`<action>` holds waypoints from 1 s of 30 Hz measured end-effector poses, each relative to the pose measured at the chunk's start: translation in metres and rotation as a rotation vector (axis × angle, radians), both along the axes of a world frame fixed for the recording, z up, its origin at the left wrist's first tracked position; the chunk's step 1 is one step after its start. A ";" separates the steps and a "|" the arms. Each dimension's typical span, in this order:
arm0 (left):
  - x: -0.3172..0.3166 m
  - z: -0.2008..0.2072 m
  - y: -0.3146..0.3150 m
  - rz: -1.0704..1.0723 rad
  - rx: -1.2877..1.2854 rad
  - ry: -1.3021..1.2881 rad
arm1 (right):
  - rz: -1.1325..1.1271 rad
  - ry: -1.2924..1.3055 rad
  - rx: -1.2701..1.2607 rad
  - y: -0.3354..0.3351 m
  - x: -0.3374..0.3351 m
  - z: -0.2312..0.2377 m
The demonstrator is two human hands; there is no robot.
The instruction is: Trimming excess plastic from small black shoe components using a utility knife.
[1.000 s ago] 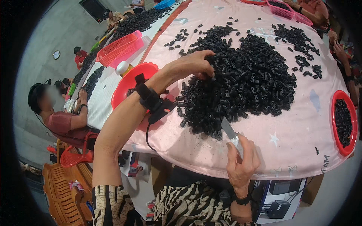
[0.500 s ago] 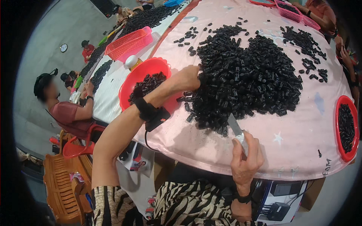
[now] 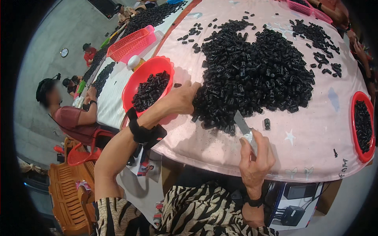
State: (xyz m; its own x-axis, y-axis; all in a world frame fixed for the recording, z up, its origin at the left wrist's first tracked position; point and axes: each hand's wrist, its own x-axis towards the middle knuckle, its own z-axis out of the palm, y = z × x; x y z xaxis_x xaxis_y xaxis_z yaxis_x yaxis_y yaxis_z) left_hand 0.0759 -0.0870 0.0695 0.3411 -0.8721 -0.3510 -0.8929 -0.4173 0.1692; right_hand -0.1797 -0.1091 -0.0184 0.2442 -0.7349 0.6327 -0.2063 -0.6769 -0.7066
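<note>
head view, left hand cupped loosely against black parts pile, right hand grasping knife

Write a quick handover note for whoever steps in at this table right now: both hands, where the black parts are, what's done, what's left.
Left hand: at the left edge of the black parts pile, fingers among the parts; whether it grips any cannot be told.
Right hand: grip shut on a small blade, tip at the pile's near edge.
Left red bowl beside the left hand is partly filled with parts. Another red bowl at the right table edge also holds some.
Done: some parts in both bowls.
Left: the big pile and scattered parts on the pink cloth.
</note>
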 end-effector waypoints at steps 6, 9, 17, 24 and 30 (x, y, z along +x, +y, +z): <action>-0.014 0.007 0.007 0.386 -0.169 0.666 | -0.002 0.008 0.009 0.000 0.000 -0.003; -0.027 0.017 0.006 0.382 -0.199 0.685 | 0.006 -0.001 0.011 0.000 0.000 -0.003; -0.054 0.031 -0.007 0.095 -0.441 0.599 | -0.007 0.014 -0.031 -0.001 0.002 -0.003; -0.008 0.021 -0.005 0.243 -0.292 0.237 | -0.005 0.006 -0.012 -0.001 0.000 0.000; 0.027 -0.058 0.006 -0.021 -0.380 -0.158 | 0.006 0.017 -0.005 -0.001 0.000 0.001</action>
State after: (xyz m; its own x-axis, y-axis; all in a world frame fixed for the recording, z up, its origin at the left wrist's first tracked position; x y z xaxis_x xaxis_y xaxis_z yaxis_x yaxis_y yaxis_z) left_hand 0.1026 -0.0813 0.0111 0.3456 -0.9369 0.0530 -0.9279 -0.3328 0.1678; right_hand -0.1800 -0.1100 -0.0171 0.2596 -0.7299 0.6323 -0.2140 -0.6820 -0.6994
